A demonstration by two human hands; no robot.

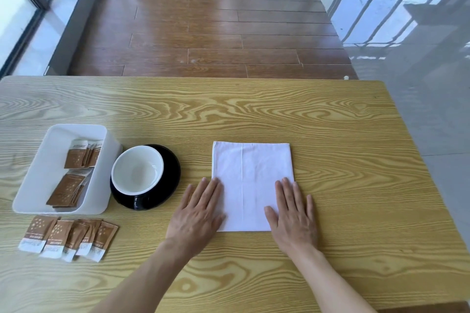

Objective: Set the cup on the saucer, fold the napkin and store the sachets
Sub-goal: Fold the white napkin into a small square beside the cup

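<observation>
Cup (137, 170) sits on saucer (170, 173). Left hand (197, 213) and right hand (292, 213), fingers straight, flatten the napkin (251, 173); sachets (68, 236) wait near the table's (254, 109) left edge.

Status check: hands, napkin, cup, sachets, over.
Left hand and right hand open, flat on napkin. Cup on saucer. Some sachets in white bin, loose sachets on table. Nothing blocking.

White cup (137, 170) on black saucer (171, 173)
</observation>
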